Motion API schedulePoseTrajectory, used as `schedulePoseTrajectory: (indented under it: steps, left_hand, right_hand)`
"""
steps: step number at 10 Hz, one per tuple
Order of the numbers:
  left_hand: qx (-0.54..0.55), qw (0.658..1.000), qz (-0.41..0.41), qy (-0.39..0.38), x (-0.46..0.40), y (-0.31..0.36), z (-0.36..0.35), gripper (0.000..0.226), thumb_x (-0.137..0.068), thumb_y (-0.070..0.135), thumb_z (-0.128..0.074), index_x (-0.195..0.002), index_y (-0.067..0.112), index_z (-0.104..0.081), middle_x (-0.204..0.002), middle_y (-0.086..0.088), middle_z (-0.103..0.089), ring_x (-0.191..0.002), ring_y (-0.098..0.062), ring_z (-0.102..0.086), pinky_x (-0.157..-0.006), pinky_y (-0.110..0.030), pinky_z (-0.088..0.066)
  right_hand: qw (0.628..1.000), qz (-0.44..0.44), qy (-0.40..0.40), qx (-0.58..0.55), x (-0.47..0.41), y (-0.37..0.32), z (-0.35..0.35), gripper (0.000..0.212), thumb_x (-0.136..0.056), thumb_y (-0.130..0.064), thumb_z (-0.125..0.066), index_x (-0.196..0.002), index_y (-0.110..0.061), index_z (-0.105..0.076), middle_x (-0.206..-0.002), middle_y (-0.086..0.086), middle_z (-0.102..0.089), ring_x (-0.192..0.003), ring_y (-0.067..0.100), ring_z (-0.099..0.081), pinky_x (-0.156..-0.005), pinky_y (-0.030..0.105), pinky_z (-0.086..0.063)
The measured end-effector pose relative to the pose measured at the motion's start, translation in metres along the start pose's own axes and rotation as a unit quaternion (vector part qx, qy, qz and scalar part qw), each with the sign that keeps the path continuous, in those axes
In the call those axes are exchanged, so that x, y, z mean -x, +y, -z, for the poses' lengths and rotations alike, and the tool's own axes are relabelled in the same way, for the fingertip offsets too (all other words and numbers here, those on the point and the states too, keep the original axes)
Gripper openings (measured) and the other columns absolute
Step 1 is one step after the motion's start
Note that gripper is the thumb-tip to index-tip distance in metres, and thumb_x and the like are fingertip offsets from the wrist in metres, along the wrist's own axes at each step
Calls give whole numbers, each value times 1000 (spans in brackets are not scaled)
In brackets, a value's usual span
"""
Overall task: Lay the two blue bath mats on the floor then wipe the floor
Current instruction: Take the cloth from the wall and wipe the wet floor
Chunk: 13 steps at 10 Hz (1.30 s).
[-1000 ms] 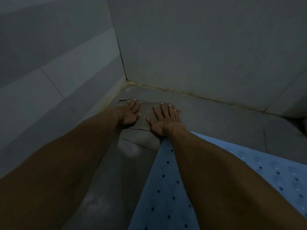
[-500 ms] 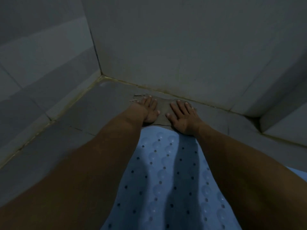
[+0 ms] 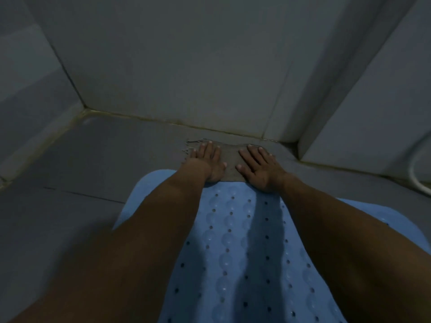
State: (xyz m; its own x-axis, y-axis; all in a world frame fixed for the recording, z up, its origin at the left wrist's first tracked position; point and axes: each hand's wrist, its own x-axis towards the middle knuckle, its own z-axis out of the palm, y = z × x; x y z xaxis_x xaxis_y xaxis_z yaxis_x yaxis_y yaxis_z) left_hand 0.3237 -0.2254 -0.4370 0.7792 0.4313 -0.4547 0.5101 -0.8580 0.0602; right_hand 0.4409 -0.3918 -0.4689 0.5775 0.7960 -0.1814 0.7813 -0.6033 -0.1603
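A grey-brown frayed cloth (image 3: pixel 229 159) lies flat on the grey tiled floor (image 3: pixel 98 159), close under the far wall. My left hand (image 3: pixel 207 163) presses on its left part and my right hand (image 3: pixel 258 170) on its right part, both palms down with fingers spread. A blue bath mat (image 3: pixel 233 252) with rows of small holes and bumps lies on the floor beneath my forearms, its rounded far edge meeting the cloth. Only this one mat is clearly in view; my arms hide its sides.
Pale tiled walls meet in a corner at the far left (image 3: pixel 84 108). A wall block (image 3: pixel 363 127) juts out at the right. A white hose or pipe (image 3: pixel 417 176) curves along the right edge. Bare floor lies to the left.
Both hands have slid the cloth to the right along the base of the far wall, away from the left corner. More of the blue mat now shows under my arms.
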Motion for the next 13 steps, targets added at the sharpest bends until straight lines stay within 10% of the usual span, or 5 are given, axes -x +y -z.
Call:
schedulePoseTrajectory:
  steps: [8,13]
  left_hand:
    - [10,997,-79,11,26,160,-17,68,-102,49,-18,-155,15,7,-162,-9,17,-149,-29,14,-119,-48,7]
    - [69,963,-260,-26,39,356,-33,55,-106,36,-13,-156,18,-4,-163,-1,15,-149,-20,16,-120,-42,12]
  right_hand:
    - [999,-39,-25,-15,109,125,18,61,-104,-53,-19,-158,-33,2,-166,-3,9,-153,22,8,-121,46,2]
    - [974,-210,-84,6,220,327,39,57,-103,-54,-22,-155,-42,-2,-166,-6,5,-153,25,-1,-117,59,-3]
